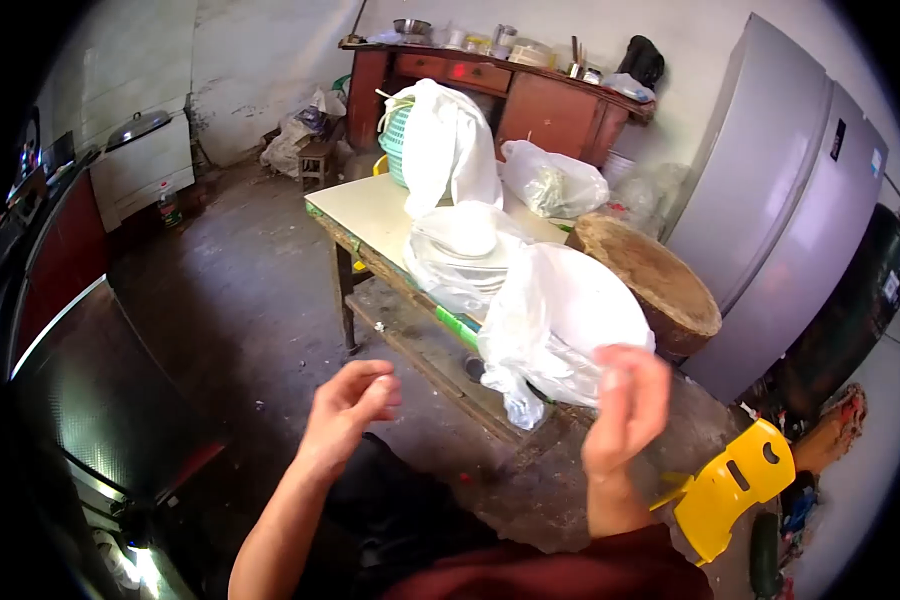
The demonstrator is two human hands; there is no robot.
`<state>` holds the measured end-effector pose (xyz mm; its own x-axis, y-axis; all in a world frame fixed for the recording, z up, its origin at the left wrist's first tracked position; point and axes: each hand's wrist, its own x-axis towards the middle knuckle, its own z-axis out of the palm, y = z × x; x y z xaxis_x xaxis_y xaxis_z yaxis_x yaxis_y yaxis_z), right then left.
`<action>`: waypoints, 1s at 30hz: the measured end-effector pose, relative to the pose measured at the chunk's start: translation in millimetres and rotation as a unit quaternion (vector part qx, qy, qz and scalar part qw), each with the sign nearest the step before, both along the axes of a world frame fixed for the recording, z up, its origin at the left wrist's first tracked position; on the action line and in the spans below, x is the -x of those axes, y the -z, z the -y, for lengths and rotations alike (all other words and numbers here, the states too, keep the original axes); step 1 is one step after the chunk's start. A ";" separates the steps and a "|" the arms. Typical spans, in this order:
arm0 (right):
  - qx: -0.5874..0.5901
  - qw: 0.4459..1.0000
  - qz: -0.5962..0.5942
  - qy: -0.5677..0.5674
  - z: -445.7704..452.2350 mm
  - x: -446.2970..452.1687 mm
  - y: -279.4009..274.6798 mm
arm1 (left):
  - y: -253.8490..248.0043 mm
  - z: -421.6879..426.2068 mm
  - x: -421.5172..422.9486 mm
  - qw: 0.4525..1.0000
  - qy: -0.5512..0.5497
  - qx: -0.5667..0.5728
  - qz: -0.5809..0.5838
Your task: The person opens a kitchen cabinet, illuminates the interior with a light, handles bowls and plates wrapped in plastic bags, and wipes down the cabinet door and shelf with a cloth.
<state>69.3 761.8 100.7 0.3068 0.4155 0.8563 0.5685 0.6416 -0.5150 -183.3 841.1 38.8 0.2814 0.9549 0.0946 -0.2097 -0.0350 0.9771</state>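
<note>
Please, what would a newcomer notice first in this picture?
Probably the white plastic bag on the near end of the table, close to the right hand. Then the tall grey refrigerator at right and the bright yellow chair at lower right would draw the eye.

A cabinet (550, 128) stands at twelve o'clock, a metal bowl (411, 27) on top. A black bag (644, 62) shows at one o'clock, a fridge (755, 200) at two, a wooden block (652, 270) at three, a chair (715, 510) at four. Toward ten, a bottle (170, 209) stands on the floor (220, 270), a stool (316, 160) at half past.
</note>
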 end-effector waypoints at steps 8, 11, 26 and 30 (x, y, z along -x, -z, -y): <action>0.190 0.930 -0.315 0.016 -40.6 -171.9 59.0 | -35.2 -40.4 -105.3 0.980 0.147 0.122 -0.046; 0.291 0.815 -0.439 -0.241 -46.3 -174.5 36.6 | -46.6 -47.3 -130.4 0.970 0.167 0.159 -0.072; 0.257 0.878 -0.339 -0.218 -41.0 -132.5 10.1 | 10.3 -13.7 -178.3 0.998 0.029 -0.007 0.052; 0.253 0.908 -0.267 -0.202 -27.6 -112.9 -10.3 | 12.0 5.0 -166.5 0.990 0.049 0.012 0.135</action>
